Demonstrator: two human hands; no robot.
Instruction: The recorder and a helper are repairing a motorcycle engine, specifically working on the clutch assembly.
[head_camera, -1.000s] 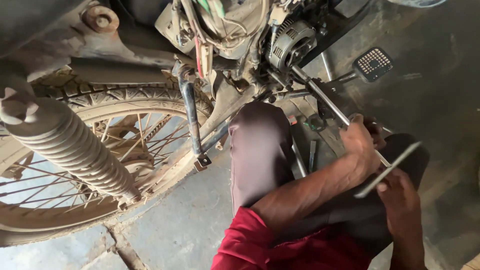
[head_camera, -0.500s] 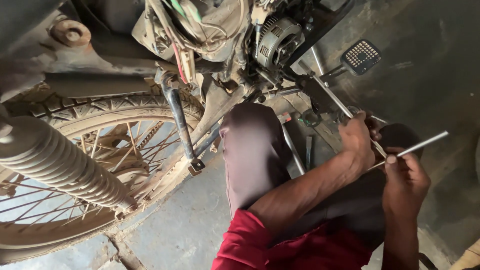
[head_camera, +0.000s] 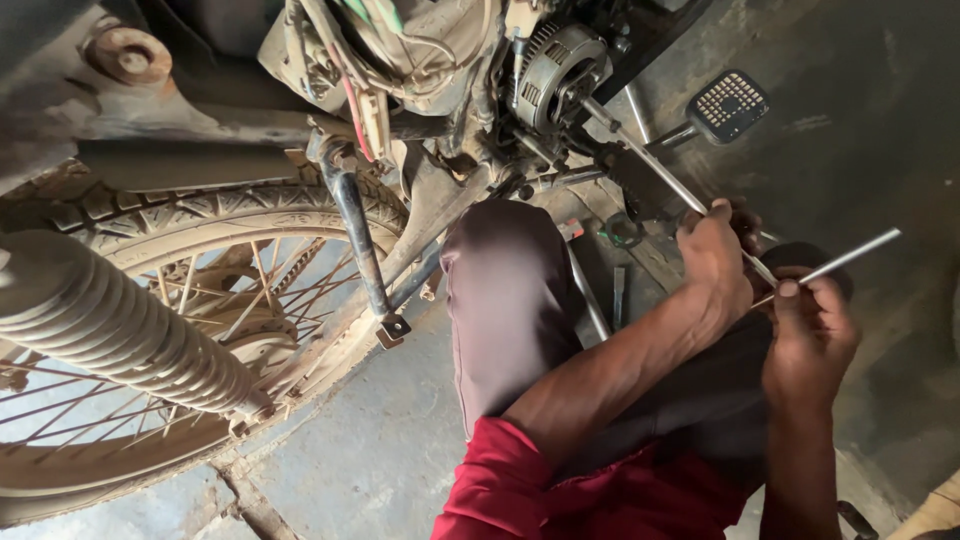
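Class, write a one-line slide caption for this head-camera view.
Beside a dusty motorcycle rear wheel, the left hand grips a long metal rod reaching the engine while the right hand holds its thin steel crossbar.

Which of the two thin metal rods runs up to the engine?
The long metal rod under the left hand; the short silver rod in the right hand points away.

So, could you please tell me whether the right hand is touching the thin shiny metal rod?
Touching: the head view shows the right hand pinching the thin shiny metal rod between its fingertips.
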